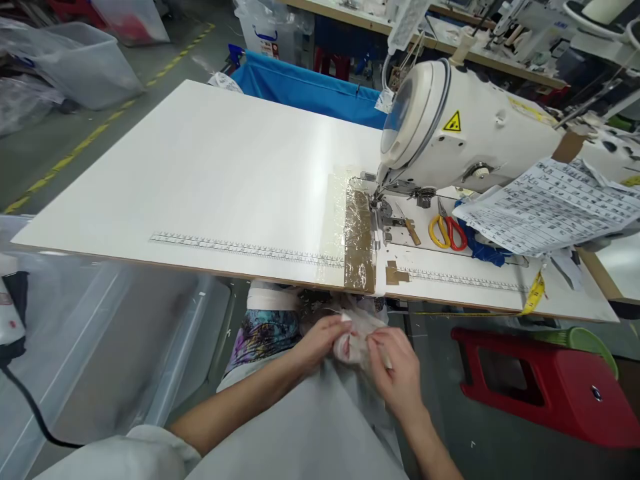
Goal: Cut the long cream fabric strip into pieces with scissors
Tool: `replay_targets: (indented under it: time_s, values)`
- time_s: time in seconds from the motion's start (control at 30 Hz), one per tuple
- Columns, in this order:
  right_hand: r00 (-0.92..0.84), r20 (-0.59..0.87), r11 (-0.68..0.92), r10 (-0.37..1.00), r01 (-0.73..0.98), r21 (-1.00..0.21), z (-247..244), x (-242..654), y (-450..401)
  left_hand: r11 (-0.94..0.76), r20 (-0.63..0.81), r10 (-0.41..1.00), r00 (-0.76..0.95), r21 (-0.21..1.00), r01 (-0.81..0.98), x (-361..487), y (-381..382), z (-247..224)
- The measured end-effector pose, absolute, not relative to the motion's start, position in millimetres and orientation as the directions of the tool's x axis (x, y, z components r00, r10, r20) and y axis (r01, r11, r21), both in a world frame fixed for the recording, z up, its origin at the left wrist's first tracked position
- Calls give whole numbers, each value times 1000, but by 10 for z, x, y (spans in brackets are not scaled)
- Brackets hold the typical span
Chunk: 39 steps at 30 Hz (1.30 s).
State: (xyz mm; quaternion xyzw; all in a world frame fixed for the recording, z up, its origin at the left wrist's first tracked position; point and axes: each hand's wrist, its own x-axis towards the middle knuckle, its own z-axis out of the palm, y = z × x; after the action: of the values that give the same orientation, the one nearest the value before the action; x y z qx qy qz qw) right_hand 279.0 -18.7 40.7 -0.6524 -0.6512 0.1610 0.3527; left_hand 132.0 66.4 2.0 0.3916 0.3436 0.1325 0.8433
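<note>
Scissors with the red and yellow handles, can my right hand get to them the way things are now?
Probably yes. The scissors lie on the tabletop, handles toward you and uncovered. Your right hand is short of the tabletop edge, busy with pale material, so it would likely have to let go first.

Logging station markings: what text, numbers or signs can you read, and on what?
No words or numbers legible.
Sign: yellow warning triangle, black symbol, no wording, on the white sewing machine.
Printed sheets: rows of marks, too small.
Left ruler strip, right ruler strip, yellow tape measure: numbers too small.
Label on clear bin behind: too small.
Oval badge on red stool: unreadable.
</note>
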Motion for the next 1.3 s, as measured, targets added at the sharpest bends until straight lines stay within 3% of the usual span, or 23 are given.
replay_targets:
  time_s: [0.07,0.2,0.4,0.53,0.6,0.67,0.73,0.8,0.87,0.93,1.03,1.13,1.3]
  values:
    - [18,251,167,968,698,-696,522,2840,-127,595,-410,382,828,795,119,1238,725,228]
    - [-361,57,260,931,546,-797,677,2986,-21,199,-244,174,954,958,208,952,879,641]
    - [-375,-188,82,908,599,-796,1087,3578,36,-135,-327,414,849,901,413,71,1343,1144]
    - [-126,-347,-151,929,728,-669,1441,4107,110,-254,-361,564,743,780,572,-556,1688,1506]
    - [29,-229,-154,973,818,-554,1558,4328,162,-341,-258,701,665,698,630,-746,1834,1644]
    - [119,105,-70,987,919,-389,1590,4492,221,-456,29,847,530,550,700,-840,1962,1704]
    - [105,481,-35,870,988,-153,1521,4586,291,-508,366,848,383,357,784,-868,2072,1660]
    - [-5,699,-59,715,996,69,1363,4612,364,-501,527,781,336,206,841,-876,2153,1509]
    - [-167,734,-6,658,974,228,1149,4580,419,-489,530,767,361,118,864,-890,2186,1275]
    - [-257,663,88,703,957,277,928,4504,430,-459,466,803,372,84,885,-908,2154,1009]
    - [-210,574,101,792,971,217,679,4338,370,-353,376,878,295,95,931,-872,1977,697]
    - [-131,628,50,767,988,145,559,4163,301,-270,397,897,193,147,952,-701,1721,570]
    - [-172,560,181,810,983,40,375,4082,308,-205,372,918,140,140,969,-371,1503,492]
